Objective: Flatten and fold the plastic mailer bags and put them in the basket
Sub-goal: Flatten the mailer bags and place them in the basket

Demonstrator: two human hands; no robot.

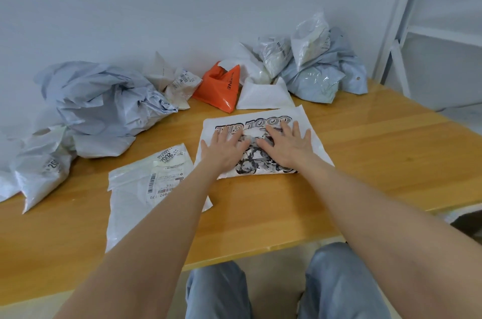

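Knees (216, 290) in blue jeans sit under the near tabletop (365, 149) edge, with 2 bare forearms reaching forward above them.

Both hands press flat on a printed mailer (250, 120) lying in the middle of the tabletop. It is white, with bold black lettering and a cartoon drawing. The left hand (224, 152) and right hand (287, 146) lie side by side near the mailer's centre, almost touching, palms down. Their fingers are straight and spread wide, holding nothing, only pushing on the plastic, which bunches slightly between them.

Just left of it lies a flat mailer (146, 188), pale and see-through, with barcode labels; the left forearm crosses over its right part. Just behind the printed mailer lies a white bag (263, 99), and beside that an orange bag (221, 86) stands crumpled. Further left, a grey heap (104, 102) of crumpled mailers rests against the wall, with a labelled bag (41, 172) at the tabletop's left end. At the back right, a second heap (313, 71) of grey and clear bags is piled up. White shelving (430, 32) stands at the far right.
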